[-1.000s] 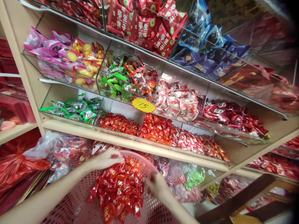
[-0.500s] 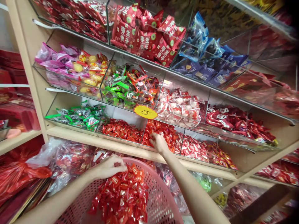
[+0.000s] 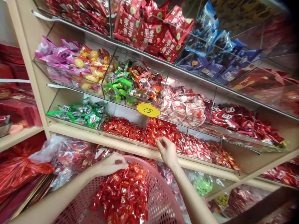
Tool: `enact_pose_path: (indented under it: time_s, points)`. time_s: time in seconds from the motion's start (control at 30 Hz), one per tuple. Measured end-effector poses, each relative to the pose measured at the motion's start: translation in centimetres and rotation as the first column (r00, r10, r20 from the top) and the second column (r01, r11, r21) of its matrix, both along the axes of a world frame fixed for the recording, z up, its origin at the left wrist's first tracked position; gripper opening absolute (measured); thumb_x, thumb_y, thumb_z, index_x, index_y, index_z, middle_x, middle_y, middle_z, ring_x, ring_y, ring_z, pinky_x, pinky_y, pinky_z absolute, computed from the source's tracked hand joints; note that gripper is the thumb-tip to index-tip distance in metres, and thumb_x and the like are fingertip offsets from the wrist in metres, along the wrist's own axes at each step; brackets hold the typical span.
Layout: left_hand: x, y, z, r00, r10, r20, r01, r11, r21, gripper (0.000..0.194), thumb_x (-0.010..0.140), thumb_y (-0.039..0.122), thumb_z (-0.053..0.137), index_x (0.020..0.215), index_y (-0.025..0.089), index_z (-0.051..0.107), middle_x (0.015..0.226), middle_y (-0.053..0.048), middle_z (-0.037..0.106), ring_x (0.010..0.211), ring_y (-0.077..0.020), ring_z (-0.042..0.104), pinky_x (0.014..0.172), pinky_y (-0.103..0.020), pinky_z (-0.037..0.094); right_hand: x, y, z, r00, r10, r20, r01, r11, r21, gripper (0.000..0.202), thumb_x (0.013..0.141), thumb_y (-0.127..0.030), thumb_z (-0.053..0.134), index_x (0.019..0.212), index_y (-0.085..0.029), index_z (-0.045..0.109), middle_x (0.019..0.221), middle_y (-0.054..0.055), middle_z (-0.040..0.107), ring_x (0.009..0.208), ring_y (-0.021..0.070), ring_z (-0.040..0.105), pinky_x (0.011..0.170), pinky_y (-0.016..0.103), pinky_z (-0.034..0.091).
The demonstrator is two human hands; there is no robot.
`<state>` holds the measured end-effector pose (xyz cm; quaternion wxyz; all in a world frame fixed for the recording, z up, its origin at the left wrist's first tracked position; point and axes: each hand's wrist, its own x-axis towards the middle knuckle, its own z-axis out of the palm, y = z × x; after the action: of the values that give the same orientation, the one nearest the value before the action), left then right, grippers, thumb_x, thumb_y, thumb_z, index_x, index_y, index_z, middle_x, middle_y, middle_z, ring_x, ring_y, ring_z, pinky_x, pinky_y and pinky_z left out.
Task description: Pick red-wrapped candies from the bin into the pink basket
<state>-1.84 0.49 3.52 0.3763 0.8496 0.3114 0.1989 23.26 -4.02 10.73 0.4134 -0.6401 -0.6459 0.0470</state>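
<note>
A pink perforated plastic basket (image 3: 161, 189) holds a heap of red wrapped candies (image 3: 126, 196). My left hand (image 3: 114, 163) is over its far rim, fingers bent down against the top of the heap; the fingertips are partly hidden, so any candy in them cannot be made out. In front of a lowest-shelf compartment, my right hand (image 3: 167, 151) has its fingers loosely bent and apart, with nothing visible in them. Similar red candies (image 3: 161, 129) fill that compartment, just beyond my fingertips.
Clear dividers split the wooden shelf (image 3: 126, 144) into compartments. A yellow price tag (image 3: 148, 109) marked 15 hangs above my right hand. Green-wrapped candies (image 3: 85, 113) lie to the left, white-and-red ones (image 3: 197, 146) to the right. A red plastic bag (image 3: 21, 168) is at lower left.
My right hand has drawn back from the candies in the compartment, slightly right and down. My left hand stays at the heap. The view has shifted slightly.
</note>
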Motion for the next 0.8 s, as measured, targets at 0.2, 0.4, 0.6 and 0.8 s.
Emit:
enact_pose_path:
  time_s: [0.2,0.4,0.6,0.8]
  points:
    - [0.5,-0.3,0.4,0.999,-0.012,0.037,0.013,0.999,-0.042,0.03,0.083,0.038,0.046,0.078,0.016,0.066,0.08,-0.001,0.065,0.077,-0.0153,0.056,0.072,-0.023,0.039,-4.2,-4.8,-4.3,0.755,0.166,-0.634,-0.314,0.941,-0.127,0.029,0.076,-0.046,0.059,0.075,-0.017,0.057,0.057,-0.004,0.052,0.048,0.0086,0.046,0.047,0.021,0.036]
    - [0.1,-0.2,0.3,0.999,0.03,0.022,-0.029,0.999,-0.032,0.03,0.072,0.018,0.05,0.098,0.02,0.065,0.09,0.0,0.064,0.083,-0.0153,0.055,0.076,-0.023,0.041,-6.0,-5.1,-7.7,0.695,0.149,-0.703,-0.463,0.841,-0.28,0.031,0.072,-0.046,0.063,0.071,-0.017,0.055,0.056,-0.004,0.051,0.048,0.0088,0.048,0.047,0.021,0.035]
    - [-0.1,-0.3,0.5,0.999,-0.019,0.047,0.02,1.0,-0.021,0.024,0.072,0.013,0.049,0.086,0.016,0.068,0.085,-0.002,0.066,0.083,-0.0157,0.056,0.078,-0.026,0.041,-6.2,-5.3,-8.9,0.708,0.187,-0.682,-0.506,0.807,-0.304,0.028,0.075,-0.044,0.06,0.071,-0.017,0.055,0.057,-0.004,0.049,0.05,0.0087,0.046,0.049,0.021,0.035]
    - [0.2,-0.2,0.3,0.985,-0.116,0.127,0.113,0.993,0.034,0.016,0.08,0.024,0.052,0.078,0.014,0.064,0.081,-0.003,0.066,0.078,-0.0135,0.057,0.077,-0.025,0.042,-6.2,-5.5,-8.5,0.729,0.198,-0.655,-0.493,0.816,-0.302,0.026,0.076,-0.042,0.059,0.07,-0.017,0.054,0.055,-0.005,0.047,0.05,0.0086,0.041,0.049,0.021,0.033]
